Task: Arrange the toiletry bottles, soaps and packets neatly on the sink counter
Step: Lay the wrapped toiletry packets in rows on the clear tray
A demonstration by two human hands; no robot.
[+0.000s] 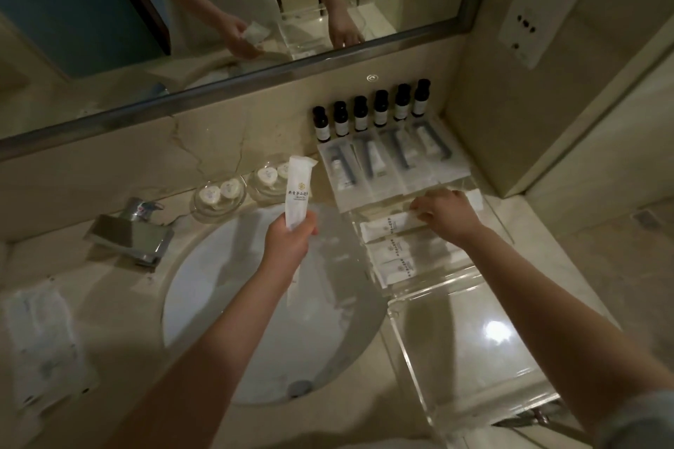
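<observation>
My left hand [290,241] holds a long white packet [299,189] upright above the sink basin [204,288]. My right hand [446,211] rests its fingers on a white packet [388,226] lying at the top of a column of similar white packets [395,259] in a clear acrylic tray [470,350]. Several dark bottles [370,115] with white labels stand in a row against the wall. In front of them lie clear shaving kit packets [386,164] side by side. Round wrapped soaps sit in two glass dishes [219,193], [268,179].
A chrome faucet [133,233] stands left of the basin. A plastic-wrapped packet [43,339] lies on the counter's far left. A mirror [219,11] runs along the back wall, and a side wall with sockets [525,22] closes the right corner.
</observation>
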